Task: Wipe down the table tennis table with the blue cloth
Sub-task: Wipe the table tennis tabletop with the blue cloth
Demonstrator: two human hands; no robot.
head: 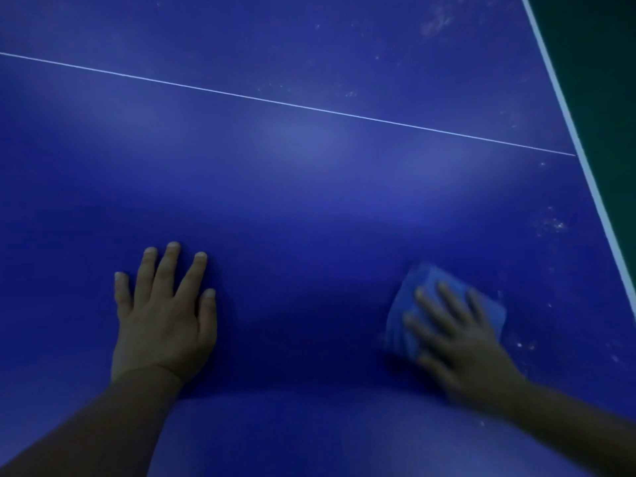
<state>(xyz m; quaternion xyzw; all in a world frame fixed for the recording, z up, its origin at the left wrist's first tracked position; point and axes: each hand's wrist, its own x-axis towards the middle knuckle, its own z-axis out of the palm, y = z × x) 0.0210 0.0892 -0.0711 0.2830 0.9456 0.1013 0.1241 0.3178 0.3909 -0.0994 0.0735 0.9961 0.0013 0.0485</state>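
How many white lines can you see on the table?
2. A thin line runs across the table beyond both hands. A thicker line follows the right edge, beside the green floor. Others may lie outside the view.

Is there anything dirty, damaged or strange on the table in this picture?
Yes. Whitish specks and smudges mark the table near its right edge, with more at the far right corner. The right hand presses the cloth beside them. No damage shows.

Sports hall, table tennis table (309, 187), green floor (605, 63)
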